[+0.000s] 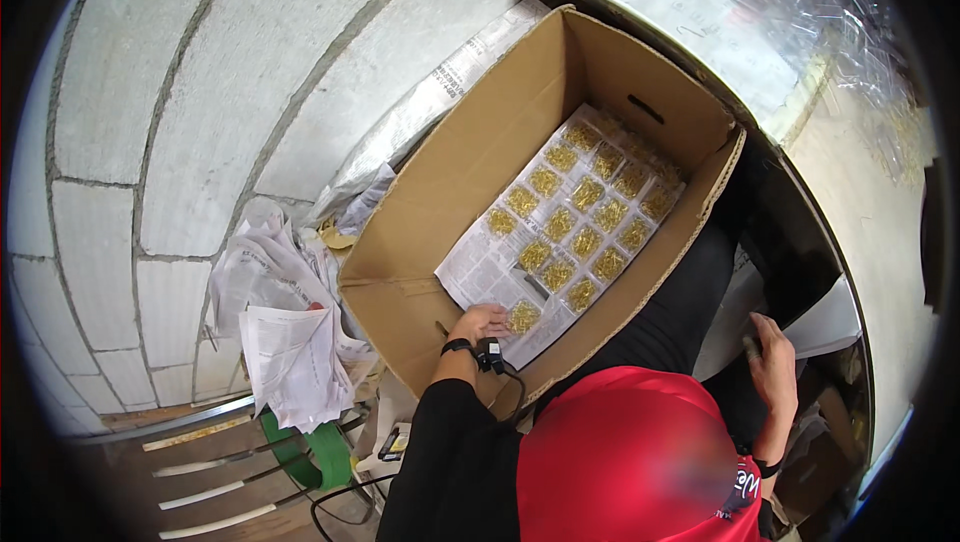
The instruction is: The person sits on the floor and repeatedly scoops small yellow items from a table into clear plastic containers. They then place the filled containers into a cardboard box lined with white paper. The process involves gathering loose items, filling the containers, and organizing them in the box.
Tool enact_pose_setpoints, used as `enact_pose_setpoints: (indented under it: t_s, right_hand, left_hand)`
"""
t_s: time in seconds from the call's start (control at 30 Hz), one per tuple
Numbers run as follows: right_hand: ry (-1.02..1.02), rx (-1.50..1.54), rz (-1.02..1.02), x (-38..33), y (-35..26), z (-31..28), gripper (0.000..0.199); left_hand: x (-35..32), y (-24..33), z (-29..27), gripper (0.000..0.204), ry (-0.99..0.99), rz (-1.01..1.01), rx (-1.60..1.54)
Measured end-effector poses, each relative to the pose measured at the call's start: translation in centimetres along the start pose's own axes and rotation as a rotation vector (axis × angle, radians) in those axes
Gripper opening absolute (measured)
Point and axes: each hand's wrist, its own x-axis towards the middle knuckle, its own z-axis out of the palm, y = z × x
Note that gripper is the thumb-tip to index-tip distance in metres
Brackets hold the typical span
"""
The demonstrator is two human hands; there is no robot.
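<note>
My left hand [482,322], with a dark strap and a small black device at the wrist, reaches into a large open cardboard box [470,162]. Its fingers are at the edge of a small clear packet of gold-coloured pieces [523,317] and seem to grip it. That packet lies on a printed newspaper sheet [478,272] at the box's near end. Rows of similar packets [586,242] cover much of the sheet. Outside the box on the right, my right hand [773,362] is raised with its fingers apart, near white paper sheets [828,324].
Crumpled papers [290,332] hang left of the box, beside a pale block wall [190,92]. A green roll [315,454] sits below them. Clear plastic bags [840,22] and loose gold pieces [900,147] lie on the worktop at right. Red fabric [620,452] fills the lower middle.
</note>
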Motion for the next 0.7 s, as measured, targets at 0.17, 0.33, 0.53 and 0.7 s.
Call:
enact_pose_setpoints:
  t_s: [0.17, 0.33, 0.53, 0.7]
  right_hand:
    - [-0.02, -0.049, 0.008, -0.4, 0.4, 0.5, 0.042]
    - [-0.075, -0.01, 0.082, -0.8, 0.5, 1.1, 0.043]
    - [-0.006, -0.03, -0.01, -1.5, 1.0, 1.5, 0.04]
    - [0.068, -0.14, -0.189, -1.1, 3.3, 0.9, 0.031]
  left_hand:
    - [0.5, 0.4, -1.9, 0.034, -0.118, 0.031, -0.036]
    - [-2.6, 2.1, 2.1, 0.022, -0.105, 0.03, 0.139]
    - [2.2, -1.2, 3.5, 0.021, -0.016, 0.12, 0.198]
    - [-0.4, 0.4, 3.3, 0.023, 0.007, 0.109, 0.91]
